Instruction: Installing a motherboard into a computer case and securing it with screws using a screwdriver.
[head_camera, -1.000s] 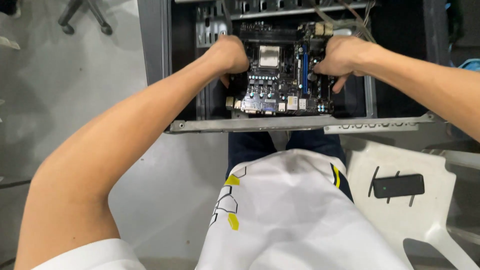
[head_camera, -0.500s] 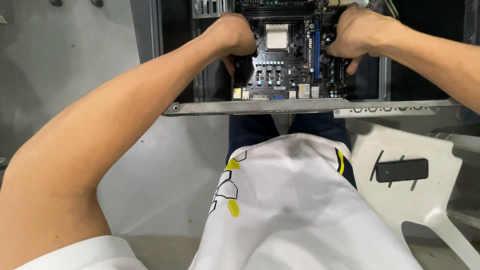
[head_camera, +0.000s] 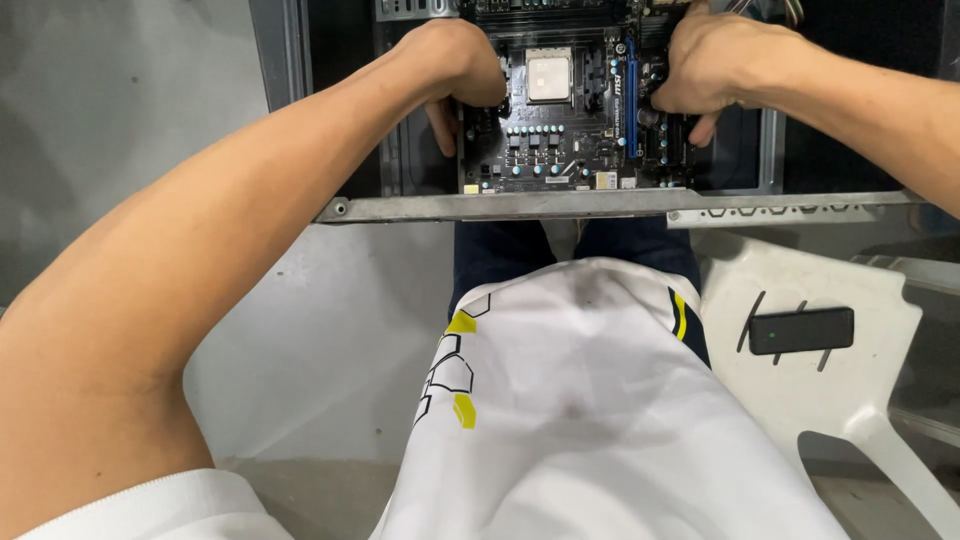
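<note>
Both hands shifted upward; left hand (head_camera: 455, 65) and right hand (head_camera: 715, 65) grip circuit board (head_camera: 575, 120) edges inside case (head_camera: 600, 205).

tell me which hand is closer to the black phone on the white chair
Right. The right hand grips the motherboard's edge on the phone's side; the left hand holds the far edge.

Black circuit board (head_camera: 575, 120) with blue slot, white shirt (head_camera: 590, 420) with yellow hexagon pattern, white chair (head_camera: 840, 390)

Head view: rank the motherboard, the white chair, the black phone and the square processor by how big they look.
1. white chair, though nearer the camera
2. motherboard, partly under both hands
3. black phone
4. square processor
</note>
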